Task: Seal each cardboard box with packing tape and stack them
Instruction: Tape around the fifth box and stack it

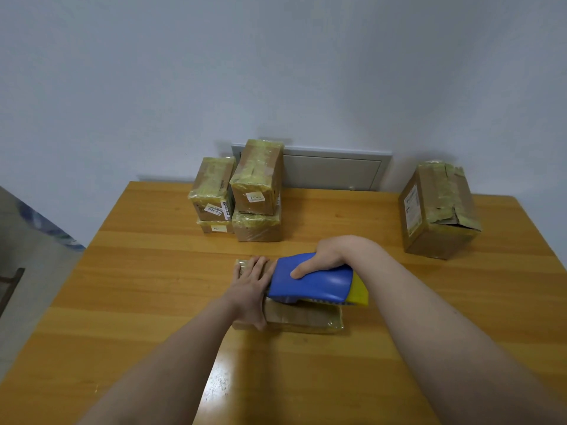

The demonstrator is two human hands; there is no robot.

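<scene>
Box is lying beneath both your hands, left hand pressing it flat-fingered, likely so it is not sliding, right hand gripping the tape dispenser riding on its top.

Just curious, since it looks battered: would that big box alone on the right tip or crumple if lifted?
Probably stiff enough: the large cardboard box keeps square sides. Its torn flap could give way if gripped there. It looks taller than wide, so a high push might tip it.
</scene>
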